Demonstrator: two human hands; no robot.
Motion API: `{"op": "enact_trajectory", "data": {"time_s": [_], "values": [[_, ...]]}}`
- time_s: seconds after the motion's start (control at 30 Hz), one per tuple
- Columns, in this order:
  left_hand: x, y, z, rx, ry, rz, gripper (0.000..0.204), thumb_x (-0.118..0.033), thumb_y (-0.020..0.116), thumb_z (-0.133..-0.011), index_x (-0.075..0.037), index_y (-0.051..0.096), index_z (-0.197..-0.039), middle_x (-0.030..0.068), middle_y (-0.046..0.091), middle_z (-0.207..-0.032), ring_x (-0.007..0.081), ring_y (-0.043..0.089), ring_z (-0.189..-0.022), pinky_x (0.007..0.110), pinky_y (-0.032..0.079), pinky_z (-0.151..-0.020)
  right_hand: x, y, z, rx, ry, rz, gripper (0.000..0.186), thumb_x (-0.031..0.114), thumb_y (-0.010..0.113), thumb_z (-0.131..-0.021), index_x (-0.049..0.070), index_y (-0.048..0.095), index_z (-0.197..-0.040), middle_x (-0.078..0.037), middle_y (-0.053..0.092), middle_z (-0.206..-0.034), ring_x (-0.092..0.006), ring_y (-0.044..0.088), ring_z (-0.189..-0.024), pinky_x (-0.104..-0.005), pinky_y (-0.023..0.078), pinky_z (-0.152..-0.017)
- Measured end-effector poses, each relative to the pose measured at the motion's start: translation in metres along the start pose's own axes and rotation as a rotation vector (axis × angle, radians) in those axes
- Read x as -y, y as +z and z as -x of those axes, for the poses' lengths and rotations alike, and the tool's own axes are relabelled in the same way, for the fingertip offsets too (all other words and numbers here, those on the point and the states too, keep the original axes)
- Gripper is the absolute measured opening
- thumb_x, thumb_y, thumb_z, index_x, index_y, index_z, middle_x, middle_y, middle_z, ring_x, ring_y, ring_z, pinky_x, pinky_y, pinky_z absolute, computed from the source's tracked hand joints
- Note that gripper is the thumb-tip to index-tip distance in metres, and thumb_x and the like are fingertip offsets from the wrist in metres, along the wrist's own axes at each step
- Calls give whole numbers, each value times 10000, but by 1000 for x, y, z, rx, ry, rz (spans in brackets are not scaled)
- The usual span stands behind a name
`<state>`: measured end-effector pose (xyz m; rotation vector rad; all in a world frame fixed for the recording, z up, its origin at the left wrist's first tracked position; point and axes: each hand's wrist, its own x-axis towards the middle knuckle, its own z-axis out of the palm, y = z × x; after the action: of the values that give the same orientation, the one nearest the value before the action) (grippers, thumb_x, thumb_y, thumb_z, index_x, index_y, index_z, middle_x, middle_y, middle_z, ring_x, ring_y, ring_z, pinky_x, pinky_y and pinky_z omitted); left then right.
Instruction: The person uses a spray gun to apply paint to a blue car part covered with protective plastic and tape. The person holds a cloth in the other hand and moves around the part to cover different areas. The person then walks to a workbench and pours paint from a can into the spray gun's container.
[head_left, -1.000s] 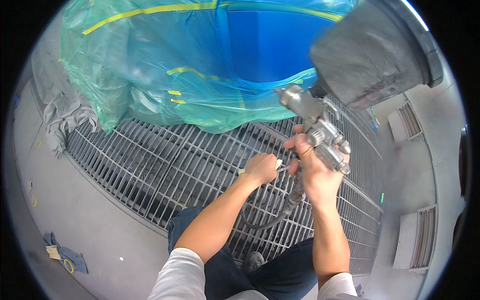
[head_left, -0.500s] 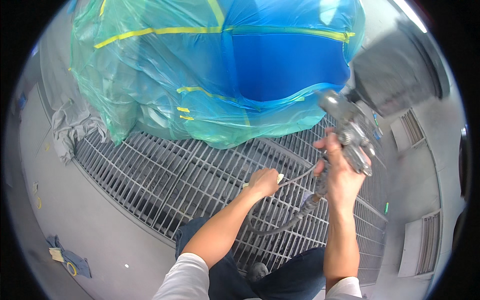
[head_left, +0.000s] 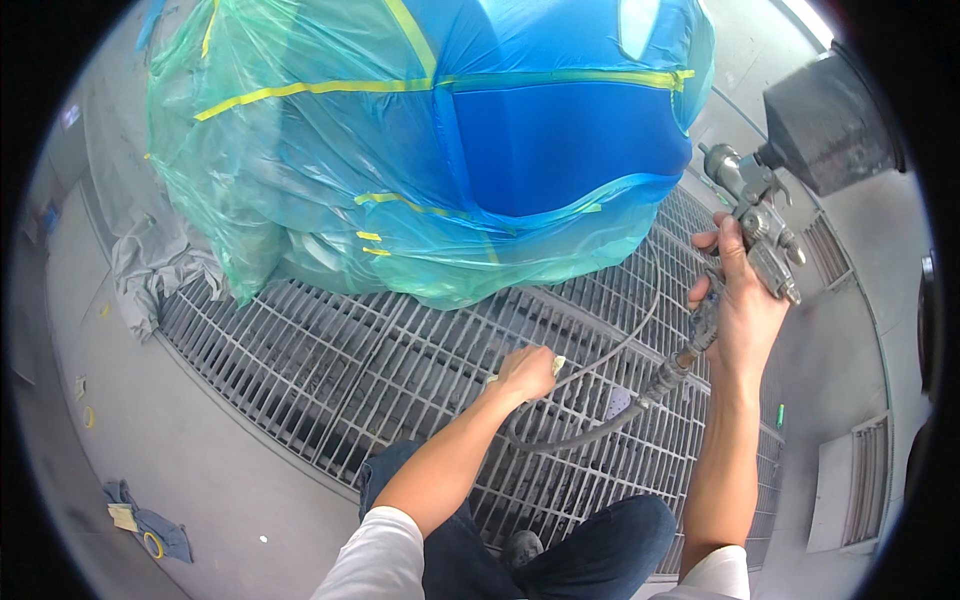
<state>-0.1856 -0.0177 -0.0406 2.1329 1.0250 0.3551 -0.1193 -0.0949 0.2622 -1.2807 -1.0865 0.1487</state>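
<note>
My right hand (head_left: pixel 745 305) is wrapped round the handle of a metal spray gun (head_left: pixel 762 222). A dark grey cup (head_left: pixel 835 120) sits on the gun, which is raised to the right of a bare blue car panel (head_left: pixel 575 145). From the handle an air hose (head_left: pixel 580 440) loops down and back towards my left hand (head_left: pixel 527 373). That hand is closed in a fist above the floor grating, with a pale yellowish cloth (head_left: pixel 558 366) poking out of it. Whether its fingers also grip the hose is hidden. Green-tinted masking film (head_left: pixel 330 170) with yellow tape surrounds the panel.
Metal floor grating (head_left: pixel 400 350) lies under me. Crumpled grey sheeting (head_left: pixel 150 265) hangs at the left. A blue-grey cloth (head_left: pixel 160 530) with a yellow tape roll (head_left: pixel 152 545) lies lower left. Louvred vents (head_left: pixel 868 480) line the wall at right.
My right hand has carried the spray gun right, farther from the panel, and the gun's motion blur has mostly gone. The left hand remains closed in nearly the same place.
</note>
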Motion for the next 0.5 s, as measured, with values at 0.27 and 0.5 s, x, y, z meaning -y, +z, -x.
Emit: {"op": "enact_trajectory", "data": {"time_s": [0.27, 0.5], "values": [[-5, 9, -7, 27, 17, -6, 183, -102, 601, -818, -1, 734, -894, 264, 712, -934, 453, 682, -933, 527, 532, -815, 24, 22, 7, 576, 13, -42, 245, 187, 704, -969, -22, 690, -1095, -95, 699, -823, -105, 594, -591, -233, 443, -429], [8, 4, 1, -26, -3, -28, 204, -121, 622, -818, -4, 740, -937, 248, 718, -960, 443, 683, -949, 521, 536, -832, -11, -22, -53, 219, 121, 34, 261, 238, 697, -975, -4, 694, -1076, -85, 695, -827, -113, 535, -471, -247, 417, -396]]}}
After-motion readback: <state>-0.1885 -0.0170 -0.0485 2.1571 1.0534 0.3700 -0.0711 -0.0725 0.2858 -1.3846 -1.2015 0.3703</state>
